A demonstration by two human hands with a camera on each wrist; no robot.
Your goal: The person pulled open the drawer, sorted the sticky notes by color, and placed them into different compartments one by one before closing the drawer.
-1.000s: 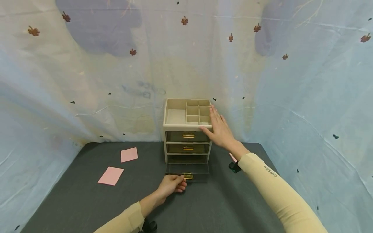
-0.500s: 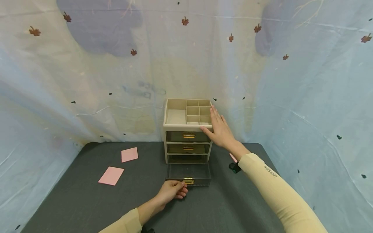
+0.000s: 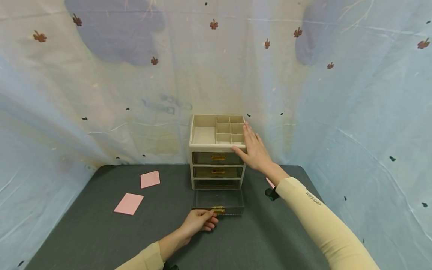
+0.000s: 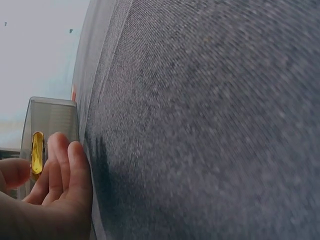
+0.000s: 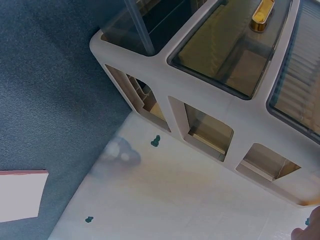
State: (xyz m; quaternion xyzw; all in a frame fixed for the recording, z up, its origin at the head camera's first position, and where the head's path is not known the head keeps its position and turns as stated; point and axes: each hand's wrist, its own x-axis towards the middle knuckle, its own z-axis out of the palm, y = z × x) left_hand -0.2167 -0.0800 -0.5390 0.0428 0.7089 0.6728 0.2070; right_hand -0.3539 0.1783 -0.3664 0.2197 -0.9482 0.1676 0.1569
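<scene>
A cream desktop drawer organizer [image 3: 217, 148] stands at the back of the table, a divided tray on its top. Its smoky clear bottom drawer [image 3: 217, 198] is pulled far out, and I see nothing lying in it. My left hand [image 3: 199, 221] pinches the gold handle [image 3: 218, 211] of that drawer; thumb and fingers lie on either side of the handle [image 4: 37, 150] in the left wrist view. My right hand [image 3: 255, 152] rests with straight fingers along the organizer's upper right edge. Only a fingertip bit of the right hand [image 5: 307, 227] shows in the right wrist view.
Two pink paper squares [image 3: 129, 204] lie on the dark table [image 3: 101, 240] to the left. Part of another pink piece [image 3: 270, 183] shows behind the right forearm. A patterned curtain [image 3: 216, 82] hangs close behind the organizer. The two upper drawers [image 3: 202, 158] are closed.
The bottom drawer has come farther out toward me, with my left hand moving back along with its handle. Over the last half second little differs. My right hand has stayed in place.
</scene>
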